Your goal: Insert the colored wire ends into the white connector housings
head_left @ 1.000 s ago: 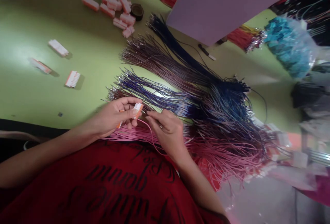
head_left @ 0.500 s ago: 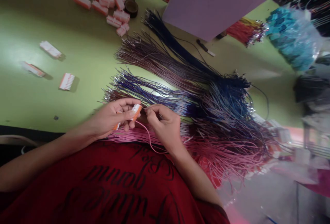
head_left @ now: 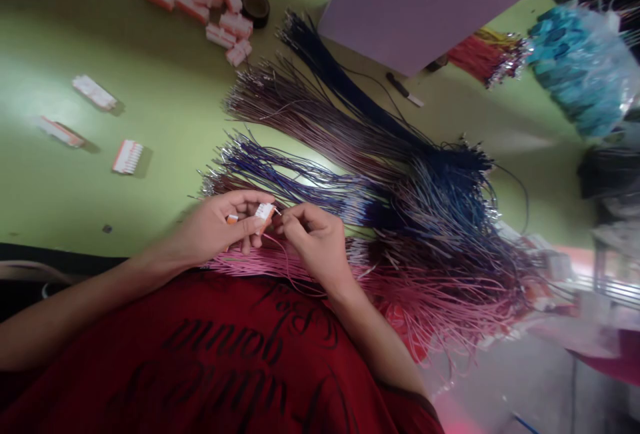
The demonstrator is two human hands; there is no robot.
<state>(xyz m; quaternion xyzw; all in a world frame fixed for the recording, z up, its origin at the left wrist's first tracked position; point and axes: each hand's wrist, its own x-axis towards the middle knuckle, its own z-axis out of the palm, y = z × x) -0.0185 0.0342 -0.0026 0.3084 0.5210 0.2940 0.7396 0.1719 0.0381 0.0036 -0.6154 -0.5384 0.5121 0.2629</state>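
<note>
My left hand (head_left: 220, 224) grips a small white and orange connector block (head_left: 263, 212) between thumb and fingers, just above the green table's near edge. My right hand (head_left: 313, 241) pinches the end of a thin pink wire (head_left: 286, 262) right at the block's face. The wire loops down from the pinch toward my red shirt. Both hands hover over a bundle of pink wires (head_left: 400, 287) lying along the table edge.
Bundles of blue (head_left: 300, 177), brown (head_left: 310, 117) and dark blue wires (head_left: 350, 97) fan across the green table (head_left: 165, 107). Several white and orange blocks (head_left: 215, 4) lie at the far left, three loose ones (head_left: 127, 156) nearer. A purple board (head_left: 425, 1) and a blue bag (head_left: 580, 67) sit beyond.
My right hand has moved left, bringing the pink wire's end up against the connector block. The left hand has turned the block slightly, showing more of its white face.
</note>
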